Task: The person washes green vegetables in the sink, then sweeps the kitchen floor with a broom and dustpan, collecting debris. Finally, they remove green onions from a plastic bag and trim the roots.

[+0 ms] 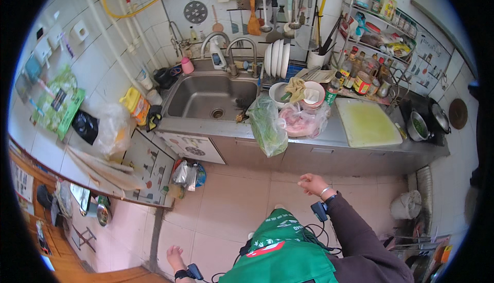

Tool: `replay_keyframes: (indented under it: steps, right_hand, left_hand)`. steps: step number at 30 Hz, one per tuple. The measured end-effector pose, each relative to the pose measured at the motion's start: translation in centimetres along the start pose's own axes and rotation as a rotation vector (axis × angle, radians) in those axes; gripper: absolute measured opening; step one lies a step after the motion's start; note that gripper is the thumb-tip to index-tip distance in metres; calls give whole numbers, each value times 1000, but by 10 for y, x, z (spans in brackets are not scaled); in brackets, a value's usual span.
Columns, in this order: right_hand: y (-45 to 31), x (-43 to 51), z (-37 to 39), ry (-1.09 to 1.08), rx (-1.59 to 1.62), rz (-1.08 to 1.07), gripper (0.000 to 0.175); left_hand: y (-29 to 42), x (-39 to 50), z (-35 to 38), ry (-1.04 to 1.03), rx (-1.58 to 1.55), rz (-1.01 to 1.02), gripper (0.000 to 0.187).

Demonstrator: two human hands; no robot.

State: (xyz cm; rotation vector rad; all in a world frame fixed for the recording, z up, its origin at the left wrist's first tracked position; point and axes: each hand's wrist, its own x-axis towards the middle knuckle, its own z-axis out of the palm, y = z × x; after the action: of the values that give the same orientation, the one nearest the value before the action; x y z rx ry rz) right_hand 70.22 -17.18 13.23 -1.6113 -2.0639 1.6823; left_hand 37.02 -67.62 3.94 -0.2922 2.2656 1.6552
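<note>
My right hand [313, 185] hangs in the air over the tiled floor, in front of the cabinet doors, its fingers loosely curled and holding nothing. At the lower left my left hand [175, 257] is raised above the floor, also without an object. Nearest beyond them, on the counter's front edge, lie a clear plastic bag of green vegetables [268, 128] and a bag of raw meat [301, 120]. To their right rests a yellowish cutting board [368, 123]. A steel sink [213, 96] is on the left. Two bowls [313, 94] stand behind the meat.
White plates [277, 59] stand in a rack behind the bowls. Sauce bottles [362, 82] line the back right, near a steel pot with chopped greens [418, 128]. A white bucket [406, 204] stands on the floor at right; bags and a jug [175, 191] are at left.
</note>
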Motion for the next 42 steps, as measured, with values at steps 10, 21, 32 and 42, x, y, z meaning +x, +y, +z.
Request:
replay_keyframes:
  steps: [10, 21, 32, 42]
  right_hand:
    - [-57, 66, -45, 196, -197, -504, 35]
    - [-113, 175, -48, 380, 93, -487, 24]
    - [-243, 201, -75, -25, 807, -424, 18]
    - [-385, 210, -52, -220, 527, -579, 13]
  left_hand:
    - [203, -10, 325, -751, 315, 460, 27]
    - [244, -46, 554, -738, 243, 236, 12]
    - [308, 19, 532, -840, -523, -20, 8]
    - [373, 31, 506, -450, 224, 1043, 23]
